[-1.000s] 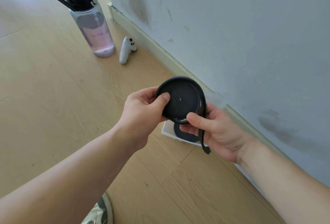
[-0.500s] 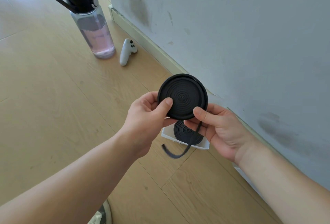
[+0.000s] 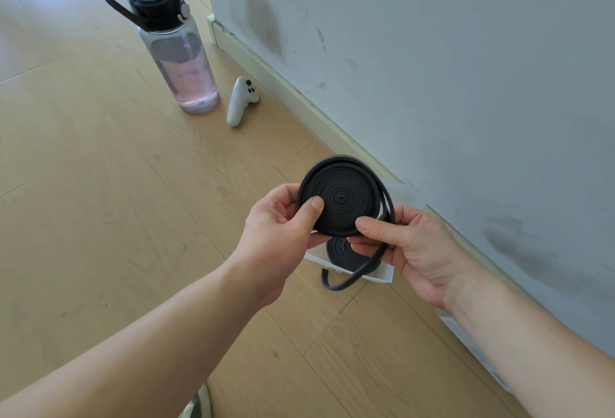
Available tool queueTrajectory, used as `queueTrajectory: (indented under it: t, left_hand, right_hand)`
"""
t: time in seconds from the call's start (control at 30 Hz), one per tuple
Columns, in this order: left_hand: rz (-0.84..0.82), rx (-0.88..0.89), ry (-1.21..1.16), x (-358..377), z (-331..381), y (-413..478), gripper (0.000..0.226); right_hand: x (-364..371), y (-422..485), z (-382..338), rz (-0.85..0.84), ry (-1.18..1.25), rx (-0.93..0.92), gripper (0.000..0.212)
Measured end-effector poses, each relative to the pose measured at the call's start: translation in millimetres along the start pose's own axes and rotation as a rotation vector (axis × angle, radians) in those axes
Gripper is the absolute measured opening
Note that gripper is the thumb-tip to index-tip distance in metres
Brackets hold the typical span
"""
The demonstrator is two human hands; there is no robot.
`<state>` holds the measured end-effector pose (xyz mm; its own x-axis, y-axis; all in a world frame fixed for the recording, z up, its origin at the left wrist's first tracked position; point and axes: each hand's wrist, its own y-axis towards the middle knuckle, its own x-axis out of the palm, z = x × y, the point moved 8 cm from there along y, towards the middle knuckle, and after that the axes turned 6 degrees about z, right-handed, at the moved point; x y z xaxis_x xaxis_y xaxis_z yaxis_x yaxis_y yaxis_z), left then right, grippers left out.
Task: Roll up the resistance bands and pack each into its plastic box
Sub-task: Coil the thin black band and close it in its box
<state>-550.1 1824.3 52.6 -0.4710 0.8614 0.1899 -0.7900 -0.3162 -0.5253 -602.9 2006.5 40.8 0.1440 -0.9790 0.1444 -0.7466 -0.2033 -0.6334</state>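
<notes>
Beside the grey wall (image 3: 432, 51), above a wooden floor (image 3: 100, 217), a left hand (image 3: 279, 234) and right hand (image 3: 412, 251) hold a black resistance band (image 3: 342, 199) coiled into a flat disc, fingers closed on its rim. Since a second ago the loose tail has shortened. Directly beneath the disc, a white plastic box (image 3: 382, 276) already holds another rolled band (image 3: 339, 249). Rolling looks nearly finished.

home room: wood floor (image 3: 100, 217), scuffed wall (image 3: 432, 68), water bottle (image 3: 179, 61)
</notes>
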Motion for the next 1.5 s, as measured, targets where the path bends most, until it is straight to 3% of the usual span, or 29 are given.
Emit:
queueTrajectory:
  t: [0.17, 0.47, 0.7, 0.83, 0.93, 1.1, 1.23, 1.33, 1.43, 1.5]
  left_hand:
    - [-0.01, -0.037, -0.038, 0.1, -5.3, -1.8, 0.016]
    - [-0.036, -0.045, -0.046, 0.5, -1.3, -1.7, 0.018]
    - [-0.116, 0.022, 0.101, 4.6, -2.3, -5.6, 0.013]
    - [-0.113, 0.111, 0.264, 3.6, 4.1, -5.1, 0.012]
    - [-0.092, 0.179, 0.376, -0.3, 14.6, -0.1, 0.011]
    - [-0.102, 0.235, 0.56, -2.5, 24.3, 4.3, 0.011]
    - [-0.043, 0.256, 0.63, -15.1, 31.9, 9.5, 0.012]
    - [-0.087, 0.33, 0.849, -13.8, 40.7, 9.3, 0.012]
    - [-0.189, 0.374, 1.03, 2.9, 44.7, 3.4, 0.009]
    - [-0.234, 0.421, 1.114, 14.3, 49.2, -1.0, 0.007]
  right_hand:
    - [4.7, 2.0, 3.7, -0.062, 0.004, 0.025, 0.033]
    - [8.8, 1.6, -11.2, 0.006, -0.146, -0.137, 0.037]
    - [-2.0, 0.5, -19.1, -0.167, -0.198, -0.115, 0.05]
    - [3.9, -1.3, -29.8, -0.22, -0.246, -0.14, 0.036]
    - [-2.9, 6.2, -36.6, -0.11, -0.215, -0.175, 0.034]
    - [-21.6, 5.0, -35.8, -0.046, -0.325, -0.214, 0.011]
    - [-43.7, 3.1, -26.7, -0.059, -0.542, -0.13, 0.035]
    - [-40.4, -3.2, -18.4, -0.15, -0.744, -0.039, 0.073]
    - [-12.3, -5.5, -38.9, -0.091, -0.813, -0.238, 0.089]
    - [11.0, -12.0, -54.0, -0.034, -0.836, -0.39, 0.08]
